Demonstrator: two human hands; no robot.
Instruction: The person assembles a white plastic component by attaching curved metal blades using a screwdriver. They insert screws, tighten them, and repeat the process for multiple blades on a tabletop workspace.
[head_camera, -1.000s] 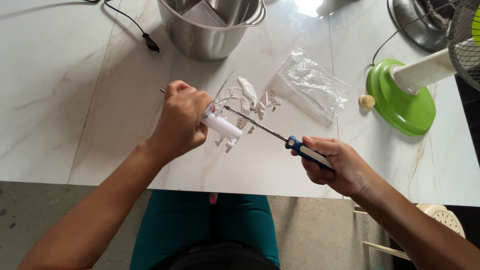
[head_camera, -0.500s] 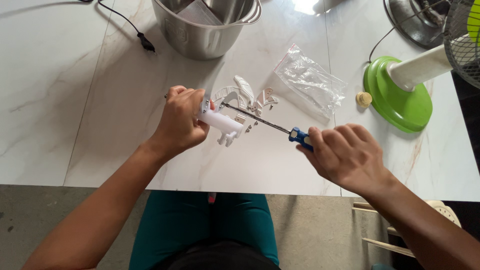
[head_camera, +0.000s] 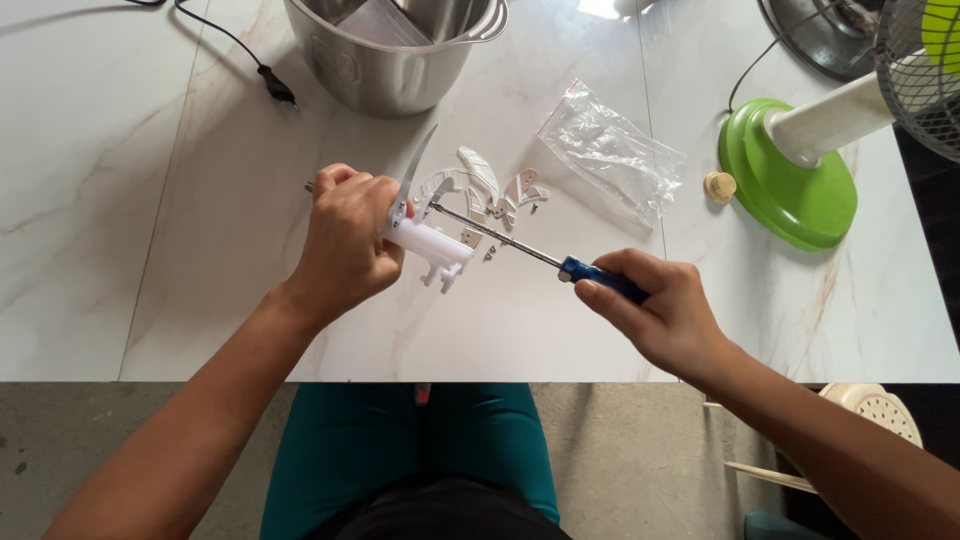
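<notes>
My left hand (head_camera: 345, 240) grips a white plastic motor-like part (head_camera: 428, 245) above the marble table (head_camera: 150, 250), with a metal shaft poking out to the left. In my right hand (head_camera: 655, 310) is a blue-handled screwdriver (head_camera: 600, 280); its long steel shank slants up-left and the tip meets the white part near my left fingers. Just behind lie several loose white plastic pieces (head_camera: 480, 185) and small screws (head_camera: 492, 252).
A steel pot (head_camera: 385, 50) stands at the back, a black power plug (head_camera: 275, 85) to its left. A clear plastic bag (head_camera: 610, 150) lies right of the pieces, then a small beige knob (head_camera: 719, 186) and a fan's green base (head_camera: 795, 190). The table edge runs close to my lap.
My right hand has turned on the screwdriver handle, fingers rolling over and back, while the tip stays on the white part. My left hand holds steady; the view has drifted slightly.
</notes>
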